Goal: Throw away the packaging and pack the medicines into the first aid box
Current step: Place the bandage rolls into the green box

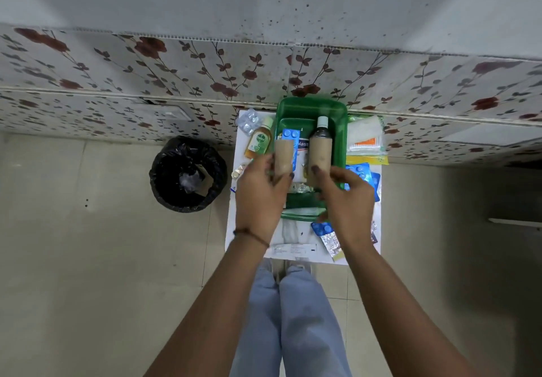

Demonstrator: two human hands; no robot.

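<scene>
My left hand [259, 191] holds a beige carton [283, 156] upright over the green first aid box [311, 106]. My right hand [346, 200] grips a dark bottle [321, 147] with a white cap and beige label, also above the box. Inside the box lie a blue tablet strip [291, 135] and a plaster pack. An amber antiseptic bottle [259, 142] lies left of the box on the small white table [255, 230]. Blue blister strips [362, 174] lie to the right. A black-lined bin [187, 174] stands on the floor to the left.
A cotton swab bag [366, 139] lies right of the box, a silver blister strip [249, 121] at the far left corner, and a white tube [293, 248] plus foil strip [330, 243] near the front edge. A floral-tiled wall rises just behind the table. My legs show below.
</scene>
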